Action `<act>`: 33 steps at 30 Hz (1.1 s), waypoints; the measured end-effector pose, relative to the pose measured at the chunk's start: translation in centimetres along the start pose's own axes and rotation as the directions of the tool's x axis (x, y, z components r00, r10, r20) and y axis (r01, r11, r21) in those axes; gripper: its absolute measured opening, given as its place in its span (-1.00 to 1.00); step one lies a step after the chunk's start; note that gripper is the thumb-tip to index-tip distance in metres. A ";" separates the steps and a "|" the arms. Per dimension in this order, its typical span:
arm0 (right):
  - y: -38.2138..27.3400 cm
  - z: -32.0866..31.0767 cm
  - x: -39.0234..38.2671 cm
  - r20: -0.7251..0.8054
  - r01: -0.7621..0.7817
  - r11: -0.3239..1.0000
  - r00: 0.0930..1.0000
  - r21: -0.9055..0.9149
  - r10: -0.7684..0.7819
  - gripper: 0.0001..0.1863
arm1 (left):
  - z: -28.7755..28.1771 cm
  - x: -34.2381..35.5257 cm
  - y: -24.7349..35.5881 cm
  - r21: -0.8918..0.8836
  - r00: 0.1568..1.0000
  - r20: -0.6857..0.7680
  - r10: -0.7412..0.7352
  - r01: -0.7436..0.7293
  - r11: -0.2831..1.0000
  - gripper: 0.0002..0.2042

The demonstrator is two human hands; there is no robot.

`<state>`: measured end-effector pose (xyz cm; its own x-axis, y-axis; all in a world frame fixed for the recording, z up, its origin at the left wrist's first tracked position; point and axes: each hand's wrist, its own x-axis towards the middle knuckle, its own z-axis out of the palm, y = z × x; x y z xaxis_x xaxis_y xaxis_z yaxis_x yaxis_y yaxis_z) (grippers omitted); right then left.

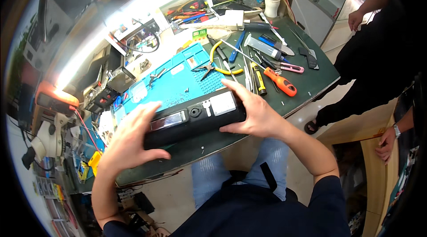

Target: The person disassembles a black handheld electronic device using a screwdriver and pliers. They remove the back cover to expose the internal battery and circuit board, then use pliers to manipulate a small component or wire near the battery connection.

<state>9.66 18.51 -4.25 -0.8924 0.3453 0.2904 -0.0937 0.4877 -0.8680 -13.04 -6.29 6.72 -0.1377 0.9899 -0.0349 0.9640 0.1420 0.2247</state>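
A long black device with rounded ends, perhaps a portable speaker (195, 125), is at the near edge of the workbench. Its upward face carries a shiny rectangular window, a round knob-like part and a pale label plate. My right hand (255, 110) grips its right end, thumb on the near side and fingers over the far side. Around the left end my left hand (129, 137) is spread, its thumb stretched out along the near side; whether the palm touches the device I cannot tell. Just beyond lies a blue repair mat (178, 70) with small screws and parts on it.
Yellow-handled pliers (215, 61), an orange-handled screwdriver (280, 81), a yellow-black screwdriver (258, 79), a large syringe (267, 48) and a pink-handled knife (289, 66) lie at the right. Electronic equipment (106, 83) stands left. Another person (369, 45) stands right of the bench.
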 end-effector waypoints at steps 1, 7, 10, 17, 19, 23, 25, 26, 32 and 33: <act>0.3 0.4 -0.2 -0.026 0.016 0.999 1.000 -0.036 -0.017 0.16 | 0.4 1.4 1.4 -0.049 0.999 0.036 -0.010 0.011 0.999 0.11; 0.3 1.2 -0.8 -0.163 0.119 0.993 0.980 0.020 -0.114 0.15 | -0.4 5.2 4.2 0.107 0.987 0.158 0.001 -0.018 0.994 -0.03; 0.9 1.8 -1.0 -0.216 0.196 0.979 0.960 0.062 -0.179 0.21 | -1.1 5.5 5.6 0.069 0.978 0.195 -0.076 0.063 0.996 -0.07; 1.6 1.7 -2.6 -0.232 0.142 0.985 0.959 -0.098 -0.161 0.30 | -1.2 6.7 6.9 0.171 0.933 0.306 -0.189 0.142 0.975 -0.05; 1.7 1.1 -3.2 -0.231 0.105 0.969 0.960 -0.225 -0.157 0.10 | -1.1 7.0 6.7 0.173 0.921 0.331 -0.207 0.156 0.972 -0.07; 2.7 1.4 -4.2 -0.286 0.131 0.915 0.925 -0.381 -0.252 -0.37 | -1.1 7.2 7.1 0.175 0.906 0.350 -0.238 0.187 0.967 -0.04; 2.7 1.0 -4.3 -0.235 0.158 0.902 0.934 -0.402 -0.269 -0.43 | -1.1 7.2 7.0 0.178 0.909 0.346 -0.234 0.182 0.967 -0.05; 2.7 0.9 -4.3 -0.210 0.172 0.895 0.938 -0.411 -0.276 -0.46 | -1.1 7.1 7.0 0.175 0.908 0.344 -0.239 0.188 0.966 -0.05; 3.3 1.2 -4.1 -0.247 0.195 0.886 0.915 -0.420 -0.318 -0.55 | -0.9 7.0 7.3 0.220 0.923 0.307 -0.232 0.169 0.961 -0.06; 3.3 1.2 -4.1 -0.247 0.201 0.884 0.913 -0.422 -0.325 -0.56 | -0.7 7.0 7.4 0.226 0.924 0.302 -0.232 0.167 0.960 -0.07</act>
<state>12.49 17.71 -8.82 -0.6752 0.3547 0.6467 -0.0754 0.8390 -0.5389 -7.08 1.72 8.85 -0.2823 0.8813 -0.3789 0.9535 0.3013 -0.0098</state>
